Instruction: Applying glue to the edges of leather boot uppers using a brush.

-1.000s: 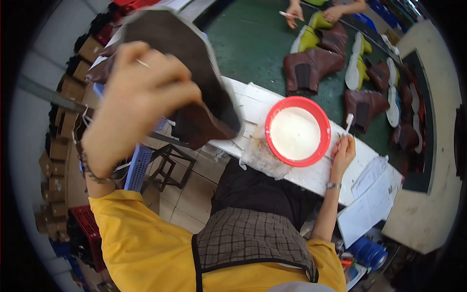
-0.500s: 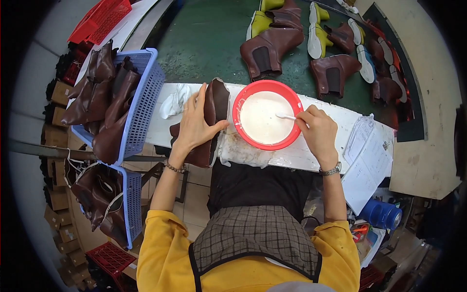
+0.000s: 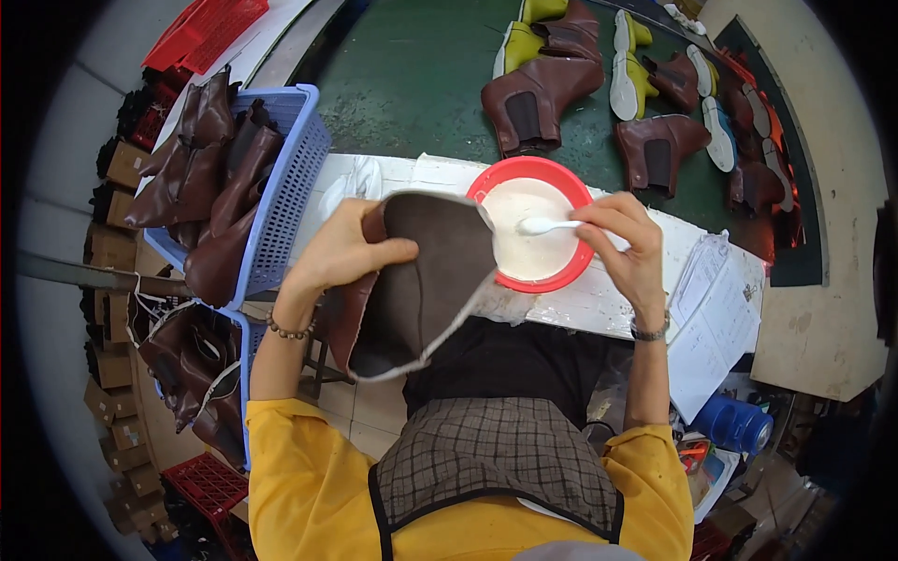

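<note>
My left hand [image 3: 351,248] grips a brown leather boot upper [image 3: 421,290] on its left side, thumb pressed against the dark lining. The upper is tilted so that its inside and pale raw edge face up. Between the fingers and thumb of my right hand [image 3: 636,243] is a slim white brush [image 3: 547,225], its rounded head coated white. The brush head hangs over a red bowl [image 3: 572,271] of creamy white liquid [image 3: 528,262]; I cannot tell whether it touches the liquid. The boot upper's right edge covers part of the bowl's left rim.
A blue basket [image 3: 290,178] of brown uppers stands at left, another blue basket [image 3: 246,365] below it. Brown boots [image 3: 538,98] and yellow-green shoe forms [image 3: 631,84] lie on the green surface [image 3: 402,103]. A white cloth [image 3: 354,182] and papers [image 3: 716,323] rest on the white board [image 3: 608,307].
My left hand has lifted the boot upper and turned its lined inside upward, bringing it right, against the bowl's side. My right hand has risen slightly, with the brush's white head now showing more.
</note>
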Available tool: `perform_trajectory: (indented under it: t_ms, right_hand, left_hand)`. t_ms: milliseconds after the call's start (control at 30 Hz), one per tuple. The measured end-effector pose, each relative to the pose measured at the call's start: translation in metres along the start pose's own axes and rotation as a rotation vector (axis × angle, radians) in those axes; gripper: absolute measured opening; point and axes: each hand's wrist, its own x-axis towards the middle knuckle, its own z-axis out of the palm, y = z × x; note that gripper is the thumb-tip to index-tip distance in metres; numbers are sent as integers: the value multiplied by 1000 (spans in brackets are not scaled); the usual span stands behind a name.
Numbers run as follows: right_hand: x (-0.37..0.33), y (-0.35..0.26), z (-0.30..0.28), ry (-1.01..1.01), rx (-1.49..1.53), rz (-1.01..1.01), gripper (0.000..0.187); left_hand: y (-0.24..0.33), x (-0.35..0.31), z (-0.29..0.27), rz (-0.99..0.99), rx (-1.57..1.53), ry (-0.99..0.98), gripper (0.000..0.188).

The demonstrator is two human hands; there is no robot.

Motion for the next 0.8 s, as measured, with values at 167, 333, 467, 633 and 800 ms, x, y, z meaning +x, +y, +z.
perform_trajectory:
  t_ms: [167,333,467,633,800]
  right_hand:
    - [24,-9,12,-85,-111,-114,18]
    - [9,-16,16,69,-112,-42,16]
    - [-7,-24,24,56,-71,4,16]
    - [-9,-18,20,107,-4,110,14]
    - [-15,4,5,-25,-333,325,9]
  left_hand:
    - [-1,-3,1,104,-134,-94,29]
    - [1,-5,19,315,-492,202,24]
    - [7,-3,27,397,-568,371,21]
    - [2,12,22,418,-478,509,24]
    - [-21,38,11,449,-288,537,45]
